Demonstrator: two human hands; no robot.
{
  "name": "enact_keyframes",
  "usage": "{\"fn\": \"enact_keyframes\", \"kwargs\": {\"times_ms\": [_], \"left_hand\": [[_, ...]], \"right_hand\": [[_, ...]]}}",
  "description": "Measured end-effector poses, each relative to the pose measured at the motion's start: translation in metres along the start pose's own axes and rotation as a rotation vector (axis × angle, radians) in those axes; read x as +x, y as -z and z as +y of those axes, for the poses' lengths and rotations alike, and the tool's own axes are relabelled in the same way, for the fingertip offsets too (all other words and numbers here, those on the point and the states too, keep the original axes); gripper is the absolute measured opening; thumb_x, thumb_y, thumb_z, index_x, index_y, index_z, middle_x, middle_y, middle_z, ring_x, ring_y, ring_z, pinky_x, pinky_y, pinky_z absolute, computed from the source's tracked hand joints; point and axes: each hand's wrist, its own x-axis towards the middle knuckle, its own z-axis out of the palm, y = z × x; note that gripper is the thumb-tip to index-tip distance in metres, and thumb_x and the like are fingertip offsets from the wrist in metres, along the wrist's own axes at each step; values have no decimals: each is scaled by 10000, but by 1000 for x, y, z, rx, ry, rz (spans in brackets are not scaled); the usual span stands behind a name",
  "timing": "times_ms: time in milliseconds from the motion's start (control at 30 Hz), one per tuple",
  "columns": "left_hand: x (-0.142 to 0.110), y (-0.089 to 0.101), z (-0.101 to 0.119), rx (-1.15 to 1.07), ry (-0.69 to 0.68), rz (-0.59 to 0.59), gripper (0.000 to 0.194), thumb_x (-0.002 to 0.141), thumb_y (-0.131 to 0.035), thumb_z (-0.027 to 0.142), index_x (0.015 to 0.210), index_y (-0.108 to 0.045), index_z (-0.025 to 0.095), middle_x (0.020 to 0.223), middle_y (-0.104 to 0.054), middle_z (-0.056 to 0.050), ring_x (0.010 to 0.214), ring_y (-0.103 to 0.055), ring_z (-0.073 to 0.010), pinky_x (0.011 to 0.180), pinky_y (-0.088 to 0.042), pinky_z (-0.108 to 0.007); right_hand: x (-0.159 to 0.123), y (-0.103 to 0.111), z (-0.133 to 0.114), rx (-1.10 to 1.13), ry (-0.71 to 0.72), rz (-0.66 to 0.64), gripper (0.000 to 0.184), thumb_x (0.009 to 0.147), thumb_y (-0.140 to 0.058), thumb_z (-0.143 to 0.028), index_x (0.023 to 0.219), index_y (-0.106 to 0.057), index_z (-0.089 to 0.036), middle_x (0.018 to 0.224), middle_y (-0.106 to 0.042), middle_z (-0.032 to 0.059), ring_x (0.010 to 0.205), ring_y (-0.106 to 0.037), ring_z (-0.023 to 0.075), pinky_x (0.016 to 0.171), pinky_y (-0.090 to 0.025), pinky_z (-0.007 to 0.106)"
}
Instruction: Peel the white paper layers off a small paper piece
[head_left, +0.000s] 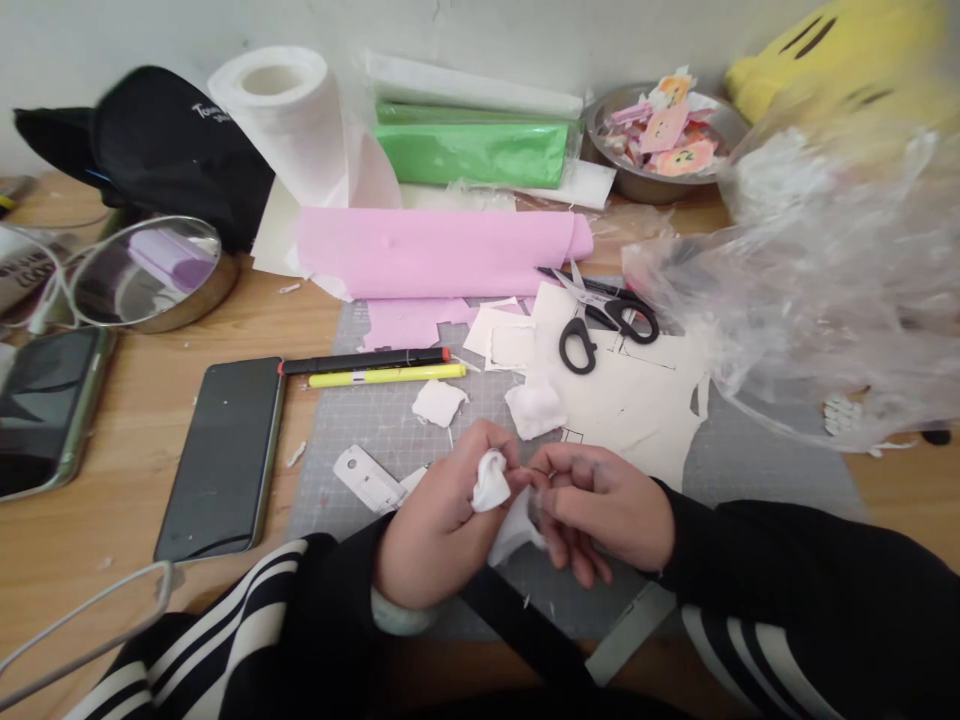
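- White wad [491, 481]: crumpled, above the cutting mat [330, 425], enclosed by the curled fingers of the left hand [454, 515], one end protruding.
- Right hand [604, 505]: thumb and forefinger drawn together beside the left fingertips, other fingers loosely bent; whether it grips anything cannot be told.
- White piece [517, 532]: thin, just below the wad, between the two hands; its contact with the fingers is partly hidden.
- Small white pads [440, 402] [535, 408]: two, lying apart on the mat, just beyond the hands.
- White strip [369, 478]: pierced by a round hole, beside the left hand.
- Cream sheet [645, 400]: marked with black lines, beyond the right hand; black-handled scissors [578, 346] lie open across its far part.
- Black pen [367, 360] and yellow pen [386, 376]: side by side at the far left of the mat.
- Pink roll [442, 252]: lies across the far side, before green packets [472, 153] and an upright white roll [277, 120].
- Periphery of the wooden bench [225, 325]: phone [221, 455] and metal bowl [154, 275] at left; bowl of paper cutouts [652, 186] and clear plastic [840, 290] at right.
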Motion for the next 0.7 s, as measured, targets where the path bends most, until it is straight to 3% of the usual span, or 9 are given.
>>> {"fn": "enact_keyframes", "kwargs": {"times_ms": [233, 467, 700], "left_hand": [[1, 0, 1, -21, -13, 10, 108, 851, -385, 288, 792, -378, 199, 630, -402, 46, 533, -361, -68, 500, -317, -198], [0, 1, 0, 2, -12, -17, 132, 856, -367, 308, 789, -375, 195, 614, -414, 47, 530, -374, -71, 494, -316, -201], [0, 0, -2, 4, -32, -23, 108, 858, -369, 288, 795, -370, 200, 620, -435, 51, 543, -392, -68, 512, -329, -189]], "right_hand": [[-2, 1, -2, 36, -28, -16, 89, 611, -360, -196, 680, -305, -187, 393, -520, -54, 264, -438, 81, 237, -291, 134], [-4, -1, -1, -70, -3, -38, 144, 657, -441, -149, 800, -422, -152, 467, -546, -65, 282, -428, 35, 271, -308, 109], [-2, -1, -1, -55, -15, -10, 85, 606, -377, -130, 682, -383, -165, 414, -524, -66, 270, -429, 50, 250, -288, 108]]}}
